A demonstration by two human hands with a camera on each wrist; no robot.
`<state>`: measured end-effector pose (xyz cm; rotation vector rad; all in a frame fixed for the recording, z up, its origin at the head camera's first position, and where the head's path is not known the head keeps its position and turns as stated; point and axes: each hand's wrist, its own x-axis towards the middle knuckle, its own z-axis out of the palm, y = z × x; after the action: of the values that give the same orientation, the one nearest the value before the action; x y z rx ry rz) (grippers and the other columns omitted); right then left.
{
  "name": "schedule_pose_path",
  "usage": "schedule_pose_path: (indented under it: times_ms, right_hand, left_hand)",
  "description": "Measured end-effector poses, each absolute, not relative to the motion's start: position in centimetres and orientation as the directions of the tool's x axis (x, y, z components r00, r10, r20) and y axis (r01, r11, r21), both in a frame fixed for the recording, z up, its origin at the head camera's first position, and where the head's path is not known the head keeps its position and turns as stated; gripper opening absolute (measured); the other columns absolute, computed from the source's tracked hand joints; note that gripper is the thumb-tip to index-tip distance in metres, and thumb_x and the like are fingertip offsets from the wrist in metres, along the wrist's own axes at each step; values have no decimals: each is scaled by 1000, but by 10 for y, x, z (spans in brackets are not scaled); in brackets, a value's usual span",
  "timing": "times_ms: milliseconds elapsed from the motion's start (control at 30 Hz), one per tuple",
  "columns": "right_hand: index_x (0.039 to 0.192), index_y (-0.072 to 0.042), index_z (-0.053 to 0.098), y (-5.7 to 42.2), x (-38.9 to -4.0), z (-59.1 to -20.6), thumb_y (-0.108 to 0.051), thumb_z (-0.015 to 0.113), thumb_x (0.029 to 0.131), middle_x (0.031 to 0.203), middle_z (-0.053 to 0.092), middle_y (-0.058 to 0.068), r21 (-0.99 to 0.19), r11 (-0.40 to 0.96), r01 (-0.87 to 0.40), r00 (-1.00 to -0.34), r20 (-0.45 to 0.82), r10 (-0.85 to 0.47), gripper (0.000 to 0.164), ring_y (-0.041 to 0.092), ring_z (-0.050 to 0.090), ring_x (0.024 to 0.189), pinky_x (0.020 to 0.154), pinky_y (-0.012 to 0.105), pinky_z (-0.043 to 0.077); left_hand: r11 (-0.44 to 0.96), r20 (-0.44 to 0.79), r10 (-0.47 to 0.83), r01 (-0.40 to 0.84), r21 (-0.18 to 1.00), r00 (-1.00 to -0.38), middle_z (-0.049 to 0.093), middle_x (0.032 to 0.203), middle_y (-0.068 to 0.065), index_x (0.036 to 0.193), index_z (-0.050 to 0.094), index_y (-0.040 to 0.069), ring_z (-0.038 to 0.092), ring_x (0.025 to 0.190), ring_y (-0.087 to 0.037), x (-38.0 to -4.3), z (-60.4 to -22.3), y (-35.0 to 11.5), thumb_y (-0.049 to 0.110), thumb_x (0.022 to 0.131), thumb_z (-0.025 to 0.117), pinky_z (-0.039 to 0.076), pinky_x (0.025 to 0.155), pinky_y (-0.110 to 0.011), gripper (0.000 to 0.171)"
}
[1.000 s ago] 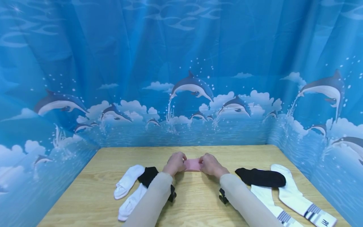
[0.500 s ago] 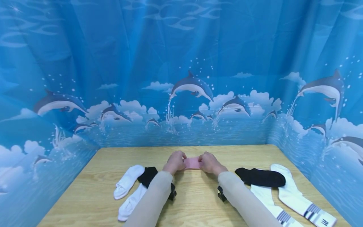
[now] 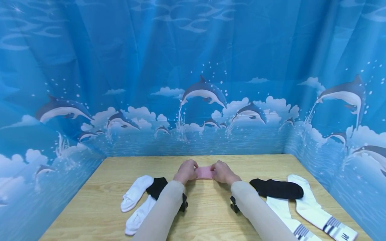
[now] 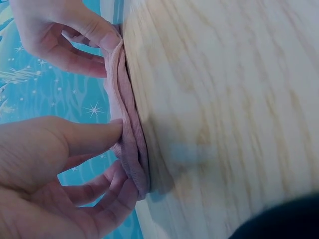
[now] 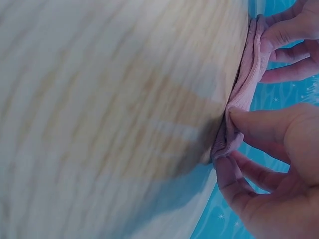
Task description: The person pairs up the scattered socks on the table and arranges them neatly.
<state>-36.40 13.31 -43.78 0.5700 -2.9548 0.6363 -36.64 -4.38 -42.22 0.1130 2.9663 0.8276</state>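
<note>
A folded pink sock [image 3: 204, 172] of ribbed knit lies flat near the back of the table, between both hands. My left hand [image 3: 186, 172] pinches its left end; in the left wrist view the thumb presses on the top layer while the other fingers curl beneath the edge. At the opposite end, my right hand [image 3: 223, 173] pinches the cloth the same way. Several stacked layers of the sock [image 5: 246, 74] show along its near edge in the right wrist view.
To the left lie two white socks [image 3: 137, 192] and a black sock [image 3: 157, 188], partly behind my left sleeve. At right, a black sock [image 3: 277, 188] lies across two long white striped socks [image 3: 315, 207]. A dolphin-print curtain [image 3: 193, 83] encloses the wooden table [image 3: 208, 217].
The pink sock and both hands have shifted very slightly toward the back of the table, the right hand also a touch leftward. Both grips stay the same.
</note>
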Motion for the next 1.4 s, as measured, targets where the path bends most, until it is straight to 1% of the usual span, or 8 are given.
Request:
schedule_pose_path:
  times_ms: [200,400,767,967,1100,1167,1300,1400]
  right_hand:
    - [108,4,75,133,-367,-438,0,76,84,104,69,19,-385,847,-367,-930,144,-338,25,35,66,103,100,51,54]
    - [111,4,75,132,-370,-436,-1,75,87,110,70,19,-398,853,-337,-941,105,-322,25,36,65,109,103,51,53]
    - [111,3,75,132,-368,-437,-2,73,90,109,69,18,-408,846,-343,-938,108,-328,22,35,65,108,102,51,53]
    - [114,3,74,134,-365,-431,-2,71,91,117,72,22,-428,830,-358,-932,116,-342,23,40,66,114,104,52,52]
    - [117,3,72,133,-360,-423,-7,67,97,120,72,22,-447,821,-354,-935,139,-327,23,39,66,117,105,52,52]
    - [116,4,72,130,-356,-417,-6,69,95,118,72,22,-454,814,-363,-932,172,-320,23,39,66,115,103,52,53]
    - [116,3,72,122,-345,-408,-2,71,90,117,72,21,-490,783,-384,-923,201,-327,27,37,67,111,99,52,55]
    - [119,1,71,115,-336,-407,-2,69,91,119,71,20,-544,749,-377,-924,162,-347,29,35,67,111,96,49,57]
  left_hand:
    - [854,-35,78,49,517,-996,71,122,-15,115,75,6,65,111,-31,-368,-422,-44,0,83,80,54,101,-47,33]
    - [852,-37,83,52,520,-996,70,125,-15,117,74,6,65,113,-31,-369,-422,-44,0,85,78,54,102,-48,33]
    - [849,-37,121,84,521,-992,68,131,-15,122,72,5,63,123,-33,-368,-422,-46,-1,88,74,53,106,-48,34]
    - [817,-14,155,120,565,-988,68,130,-17,128,67,4,64,117,-31,-363,-415,-51,-3,89,71,55,101,-46,40]
    - [792,-14,178,135,595,-984,69,126,-16,133,64,4,66,113,-29,-358,-405,-58,2,94,70,57,93,-44,40]
    - [779,-29,178,123,614,-984,70,123,-16,135,63,4,67,109,-28,-355,-399,-64,6,96,70,57,89,-43,40]
    - [782,-50,169,103,615,-984,68,121,-16,131,66,5,65,107,-29,-349,-389,-80,8,96,70,57,86,-44,35]
    - [812,-52,173,113,573,-983,68,122,-18,123,69,4,64,110,-31,-343,-385,-93,8,94,73,56,90,-47,30]
